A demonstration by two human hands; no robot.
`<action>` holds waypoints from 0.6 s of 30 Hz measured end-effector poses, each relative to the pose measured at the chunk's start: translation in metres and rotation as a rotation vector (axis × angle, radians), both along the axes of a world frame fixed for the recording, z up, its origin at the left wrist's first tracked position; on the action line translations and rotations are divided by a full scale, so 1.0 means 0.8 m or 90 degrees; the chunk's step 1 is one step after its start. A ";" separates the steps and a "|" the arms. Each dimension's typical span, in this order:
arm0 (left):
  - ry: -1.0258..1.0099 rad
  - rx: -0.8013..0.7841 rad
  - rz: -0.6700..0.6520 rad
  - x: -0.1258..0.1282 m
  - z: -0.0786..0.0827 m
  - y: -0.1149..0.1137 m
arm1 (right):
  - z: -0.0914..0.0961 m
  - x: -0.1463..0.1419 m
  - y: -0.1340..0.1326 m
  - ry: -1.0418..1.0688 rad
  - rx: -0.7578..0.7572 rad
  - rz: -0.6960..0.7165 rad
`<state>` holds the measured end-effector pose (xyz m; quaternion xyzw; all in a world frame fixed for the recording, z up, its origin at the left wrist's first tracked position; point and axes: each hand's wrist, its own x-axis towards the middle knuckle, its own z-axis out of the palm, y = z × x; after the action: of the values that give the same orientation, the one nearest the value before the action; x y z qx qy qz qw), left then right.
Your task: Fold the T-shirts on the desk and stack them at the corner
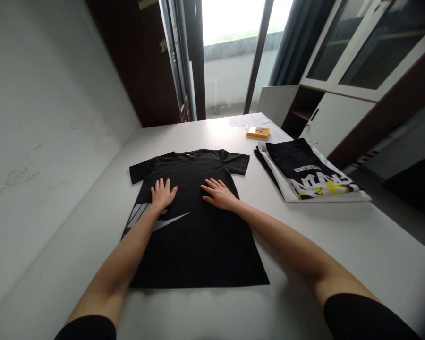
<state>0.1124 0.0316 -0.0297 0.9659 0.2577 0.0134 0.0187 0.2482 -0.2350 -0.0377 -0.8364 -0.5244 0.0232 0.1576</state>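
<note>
A black T-shirt lies spread flat on the white table, its collar pointing away from me and its hem toward me. Grey lettering and a swoosh are printed on its left side, partly covered by my left forearm. My left hand rests palm down on the left chest of the shirt with the fingers spread. On the right chest, my right hand also lies flat, fingers apart and angled to the left. Neither hand grips the cloth.
Folded shirts are stacked on the right of the table, a black one with white and yellow print on top. An orange-yellow box and papers lie at the far end. A white wall borders the left side.
</note>
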 end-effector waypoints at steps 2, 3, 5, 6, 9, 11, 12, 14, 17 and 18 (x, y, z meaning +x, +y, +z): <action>-0.002 -0.002 -0.084 -0.002 -0.004 -0.030 | -0.001 0.000 0.000 0.005 0.001 -0.002; -0.001 -0.006 -0.130 -0.002 -0.007 -0.044 | -0.001 0.001 0.000 0.007 0.001 -0.004; 0.006 -0.015 -0.193 -0.002 -0.012 -0.060 | 0.000 0.001 -0.001 0.011 0.001 -0.004; 0.008 -0.018 -0.201 -0.002 -0.013 -0.061 | 0.000 0.001 -0.002 0.012 0.001 -0.004; 0.011 -0.018 -0.140 -0.002 -0.011 -0.033 | 0.002 0.001 -0.004 0.016 0.002 -0.003; 0.012 -0.013 -0.075 -0.003 -0.007 -0.006 | 0.003 0.002 -0.004 0.018 0.001 -0.002; 0.012 -0.011 -0.048 -0.004 -0.005 0.003 | 0.002 0.002 -0.004 0.019 0.001 -0.001; 0.009 -0.006 -0.026 -0.006 -0.003 0.009 | 0.001 0.004 -0.004 0.019 0.004 0.001; 0.004 -0.008 -0.088 -0.006 -0.007 -0.015 | -0.003 0.006 -0.004 0.014 0.009 -0.001; 0.004 -0.011 -0.128 -0.005 -0.009 -0.028 | -0.004 0.006 -0.004 0.013 0.009 -0.002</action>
<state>0.1087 0.0094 -0.0372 0.9868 0.1598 0.0066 0.0273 0.2533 -0.2381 -0.0409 -0.8358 -0.5217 0.0276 0.1688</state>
